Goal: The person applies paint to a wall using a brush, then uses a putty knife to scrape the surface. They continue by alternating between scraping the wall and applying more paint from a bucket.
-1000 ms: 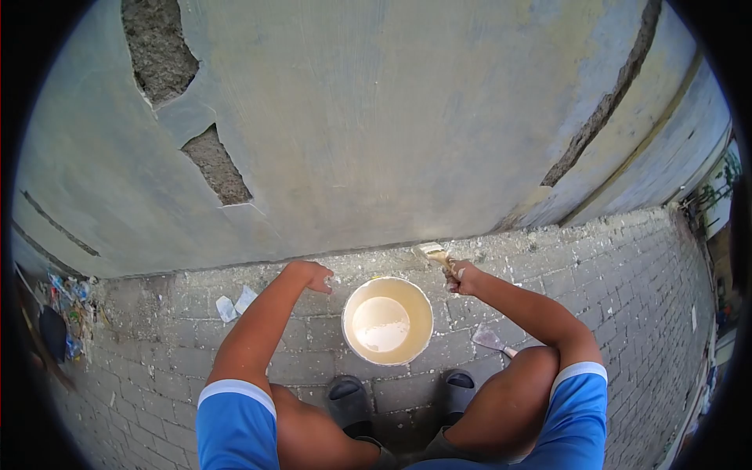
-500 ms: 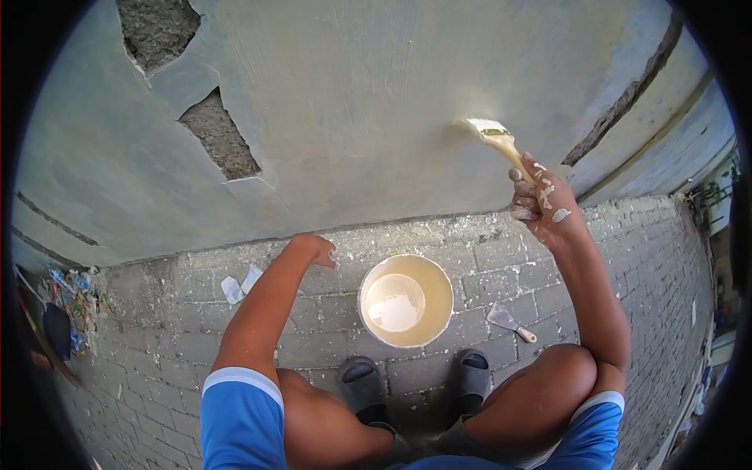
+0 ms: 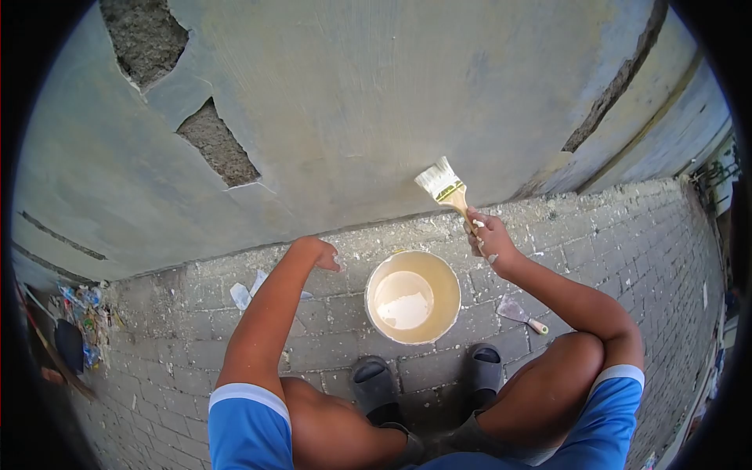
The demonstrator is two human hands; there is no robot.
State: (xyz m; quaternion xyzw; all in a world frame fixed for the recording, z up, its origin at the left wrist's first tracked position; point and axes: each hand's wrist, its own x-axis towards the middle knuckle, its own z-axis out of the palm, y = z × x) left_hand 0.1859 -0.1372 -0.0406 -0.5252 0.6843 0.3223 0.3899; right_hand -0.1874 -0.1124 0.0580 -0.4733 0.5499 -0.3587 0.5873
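Observation:
My right hand [image 3: 492,241] is closed around the wooden handle of a flat paintbrush [image 3: 443,185]. White paint coats the bristles, which point up and left in front of the wall [image 3: 337,117]. Spots of paint mark my right hand. Lower down stands a round bucket [image 3: 452,309] with cream-white paint at its bottom. My left hand [image 3: 327,256] hangs loosely to the left of the bucket, empty, with paint on its fingertips; the fingers are partly turned from view.
A putty knife [image 3: 523,312] lies on the paint-spattered brick paving [image 3: 321,345], right of the bucket. White scraps [image 3: 241,295] rest behind my left forearm. Litter [image 3: 84,313] is piled at far left. Broken patches [image 3: 219,142] show rough masonry in the wall. My sandals [image 3: 377,384] stand close to the bucket.
My right hand has brought the paintbrush down and left, off the wall and nearer the bucket. The view has shifted slightly; my left hand stays much the same.

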